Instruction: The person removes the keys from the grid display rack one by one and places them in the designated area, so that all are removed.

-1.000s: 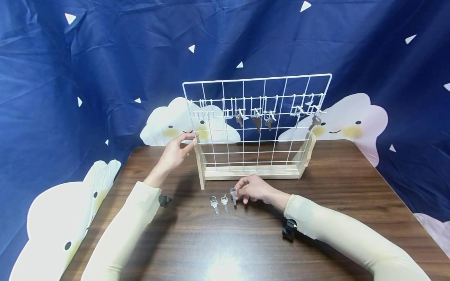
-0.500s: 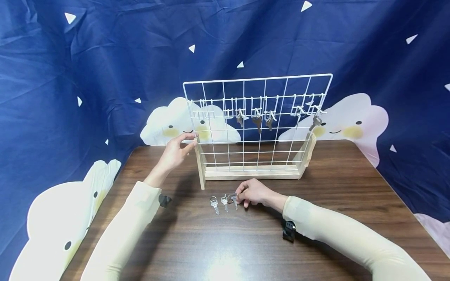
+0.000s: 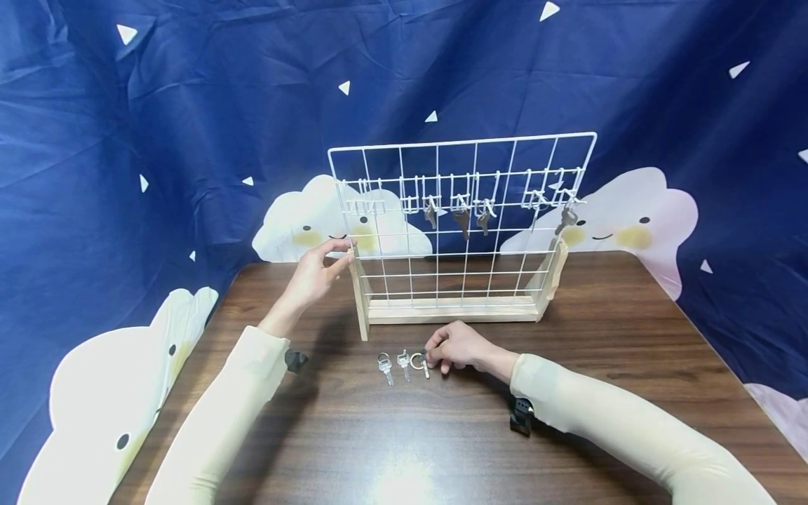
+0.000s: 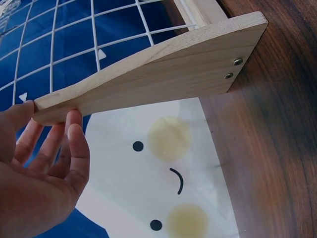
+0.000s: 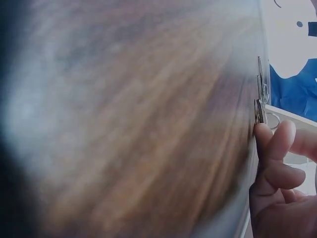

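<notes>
My left hand (image 3: 315,275) holds the upper end of the wooden side panel (image 4: 158,79) of a white wire-grid rack (image 3: 463,142), thumb on one face and fingers on the other. My right hand (image 3: 459,346) is down at the tabletop in front of the rack, pinching a small metal key (image 3: 426,372) at its head; the key's ring (image 3: 416,361) shows to the left of the fingertips. Beside it lie two more silver keys, a middle one (image 3: 404,360) and a left one (image 3: 386,367), each with a ring. In the right wrist view the fingertips meet the key edge-on.
White hooks (image 3: 410,204) line the grid's upper part. Several keys hang there, among them a brown key (image 3: 462,221) and one at the far right (image 3: 567,219). The rack's wooden base (image 3: 454,315) stands on the dark wooden table (image 3: 328,435). A blue cloud-print cloth (image 3: 208,105) hangs behind.
My right hand has lowered the key from a raised, upright pose to the table beside the other two, and its ring now lies to the left. The left hand has not moved.
</notes>
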### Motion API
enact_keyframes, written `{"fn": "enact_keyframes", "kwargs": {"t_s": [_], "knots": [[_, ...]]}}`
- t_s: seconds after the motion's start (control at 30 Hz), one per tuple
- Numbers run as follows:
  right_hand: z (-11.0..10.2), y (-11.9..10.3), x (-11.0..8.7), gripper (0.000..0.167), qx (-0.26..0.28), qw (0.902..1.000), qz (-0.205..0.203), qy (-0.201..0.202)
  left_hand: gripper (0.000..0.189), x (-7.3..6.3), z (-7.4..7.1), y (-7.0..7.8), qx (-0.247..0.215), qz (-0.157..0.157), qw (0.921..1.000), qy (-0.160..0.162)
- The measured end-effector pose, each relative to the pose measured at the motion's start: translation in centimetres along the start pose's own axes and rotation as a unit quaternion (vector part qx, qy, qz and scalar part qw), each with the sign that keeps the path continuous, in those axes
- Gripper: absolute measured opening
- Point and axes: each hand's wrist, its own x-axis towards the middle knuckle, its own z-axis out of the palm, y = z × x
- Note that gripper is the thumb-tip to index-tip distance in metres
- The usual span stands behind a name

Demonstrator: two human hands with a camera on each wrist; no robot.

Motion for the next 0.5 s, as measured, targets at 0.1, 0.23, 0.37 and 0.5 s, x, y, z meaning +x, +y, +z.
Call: {"fn": "enact_keyframes", "kwargs": {"t_s": [0.1,0.23,0.37,0.5], "knots": [[-0.2,0.1,-0.2,0.017,-0.003,1.0,-0.004,0.0,0.035,0.0,0.0,0.0,0.004,0.001,1.0,0.0],[-0.6,0.2,-0.4,0.018,0.002,1.0,-0.006,-0.005,0.036,0.0,-0.1,-0.1,0.009,0.004,1.0,0.0],[-1.0,0.1,-0.5,0.019,0.007,1.0,-0.006,-0.003,0.035,0.0,-0.1,-0.2,0.005,0.004,1.0,-0.001],[-1.4,-0.3,-0.7,0.021,0.012,0.9999,-0.008,0.001,0.035,0.1,0.0,-0.2,0.005,0.005,1.0,0.001]]}}
